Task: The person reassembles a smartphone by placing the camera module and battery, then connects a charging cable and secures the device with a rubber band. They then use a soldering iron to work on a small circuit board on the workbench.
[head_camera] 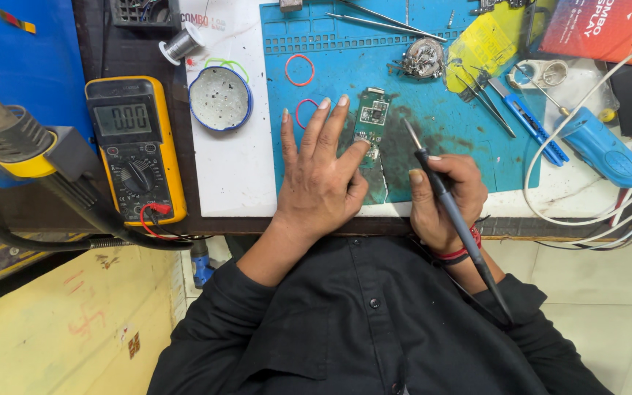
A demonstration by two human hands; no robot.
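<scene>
Left hand (321,172) lies flat on the blue mat (477,157), fingers spread wide and pointing toward 12 o'clock; thumb tip presses on the lower part of the green board (371,117), pinning it to the mat; nothing gripped. Board sits near mat centre, long axis toward 12 o'clock, just at 3 o'clock of the index finger; scorched dark patch on the mat at 3 o'clock of the board.

Right hand (444,201) closed around the iron (448,201), pen grip; tip points toward 11 o'clock and sits just at 3 o'clock of the board; whether the tip touches the mat cannot be told; black lead runs off toward 5 o'clock over the dark sleeve.

Surroundings: two red bands (300,70) on the mat at 11 o'clock of the left hand; round tin (220,98) with blue rim at 10 o'clock; yellow meter (135,150) at 9 o'clock, on the bench edge; solder reel (180,44) at 12 o'clock of the tin; brass wool (423,58) at 1 o'clock of the board; tweezers (486,101) and blue knife (528,118) at 2 o'clock of the right hand; blue tool (603,150) with white cables at 3 o'clock; hot-air nozzle (1,128) at far 9 o'clock.
</scene>
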